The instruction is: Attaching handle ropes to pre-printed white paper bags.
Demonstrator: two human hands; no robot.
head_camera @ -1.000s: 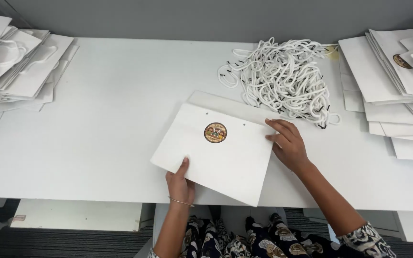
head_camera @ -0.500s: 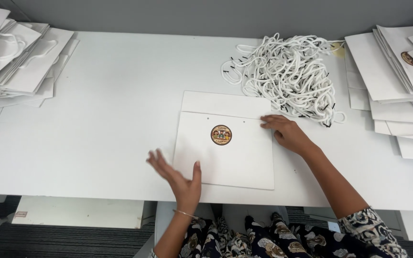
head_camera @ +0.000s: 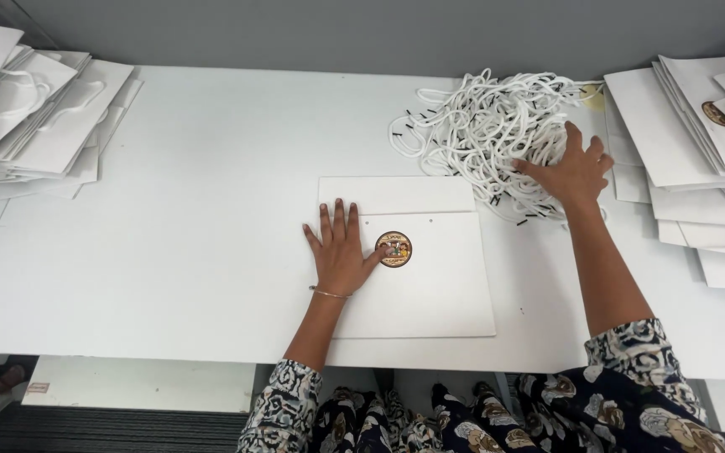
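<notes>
While the left hand [head_camera: 341, 252] presses flat, fingers spread, on a white paper bag [head_camera: 417, 268] near the table's front edge, the right hand [head_camera: 575, 168], open, reaches into tangled white cords [head_camera: 484, 130], which could snag and drag others.

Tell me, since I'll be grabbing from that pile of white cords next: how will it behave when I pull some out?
The cords look thin, looped and intertwined, so they are probably floppy and apt to snag, dragging neighbours along. The heap likely weighs little and would slide on the smooth table. The right hand rests spread on it; the cords likely give under it.
</notes>
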